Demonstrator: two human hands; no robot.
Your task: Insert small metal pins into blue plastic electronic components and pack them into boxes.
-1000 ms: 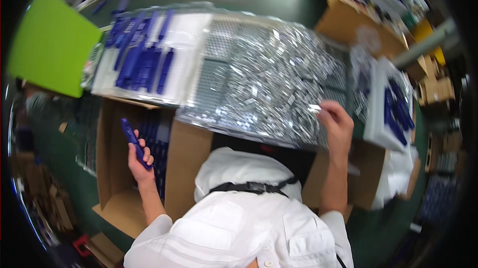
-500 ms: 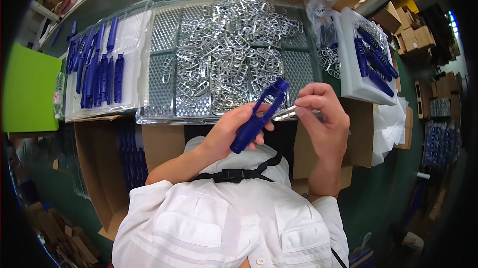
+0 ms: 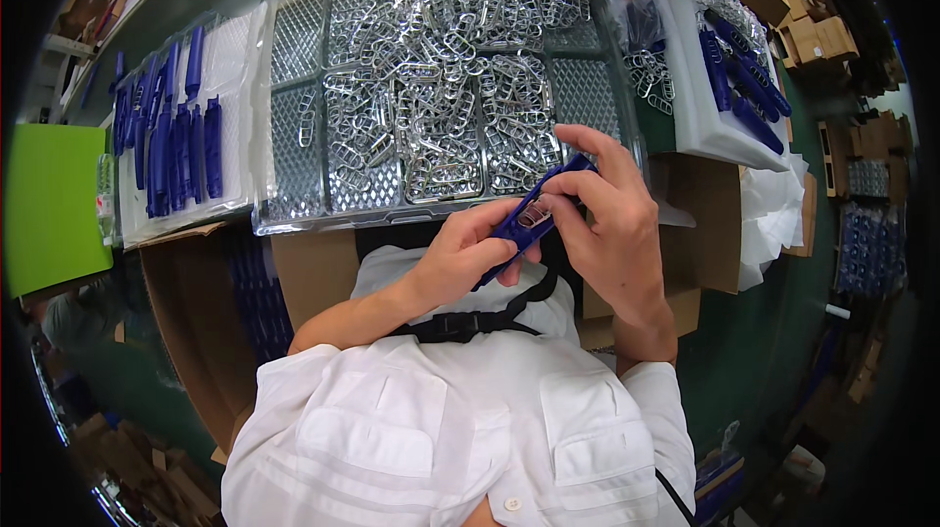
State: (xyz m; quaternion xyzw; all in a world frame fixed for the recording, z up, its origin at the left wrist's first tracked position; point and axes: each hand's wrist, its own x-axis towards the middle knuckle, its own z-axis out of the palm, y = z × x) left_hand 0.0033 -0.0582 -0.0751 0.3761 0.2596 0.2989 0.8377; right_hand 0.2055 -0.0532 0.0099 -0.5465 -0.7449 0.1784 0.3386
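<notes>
Both hands grip one blue plastic handle [image 3: 524,223] — left hand [image 3: 460,258] beneath, right hand [image 3: 612,223] pinching its metal clip [image 3: 534,216].

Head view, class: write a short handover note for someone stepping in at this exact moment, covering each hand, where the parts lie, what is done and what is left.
Left hand: grips the blue plastic piece from below.
Right hand: fingers press a small metal clip at its slot.
Parts: loose metal clips heaped in the clear tray; blue pieces on the left white sheet, more on the right white tray and in the cardboard box.
Done: piece picked, clip at slot.
Left: whether it is fully seated cannot be told; many clips remain.
</notes>
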